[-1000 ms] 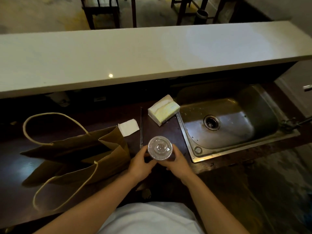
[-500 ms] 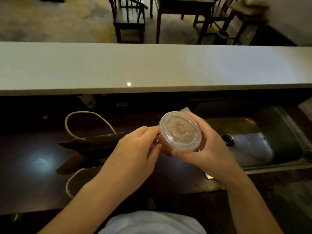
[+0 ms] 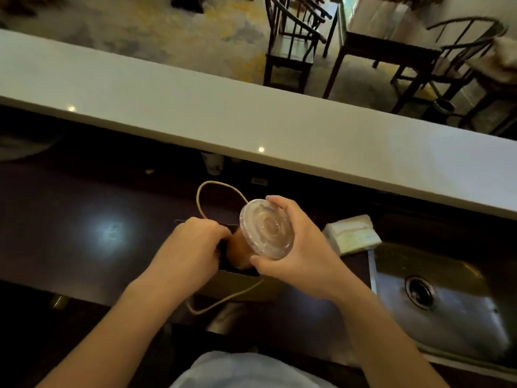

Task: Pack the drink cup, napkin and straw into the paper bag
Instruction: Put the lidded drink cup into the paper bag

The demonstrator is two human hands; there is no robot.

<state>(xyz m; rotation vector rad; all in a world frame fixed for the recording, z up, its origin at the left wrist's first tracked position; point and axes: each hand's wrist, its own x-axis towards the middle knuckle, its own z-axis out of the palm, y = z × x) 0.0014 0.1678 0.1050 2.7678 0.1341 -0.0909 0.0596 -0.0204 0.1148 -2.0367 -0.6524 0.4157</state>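
Note:
A clear plastic drink cup (image 3: 265,229) with a flat lid and brown liquid is tilted over the mouth of the brown paper bag (image 3: 243,284). My right hand (image 3: 296,247) grips the cup around its lid rim. My left hand (image 3: 193,245) pinches the bag's upper edge beside the cup, holding the mouth apart. One cord handle (image 3: 215,197) loops up behind the hands, another trails toward me. The loose napkin is hidden behind my hands. A thin straw (image 3: 371,264) lies by the sink's left edge.
A pack of tissues (image 3: 352,233) sits right of the cup on the dark counter (image 3: 84,233). A steel sink (image 3: 447,303) fills the right side. A raised white bar top (image 3: 251,121) runs across behind. Chairs and a table stand beyond it.
The cup went from standing on the counter to being lifted, then carried left over the bag's mouth. My left hand left the cup and took the bag's edge. The view swung left.

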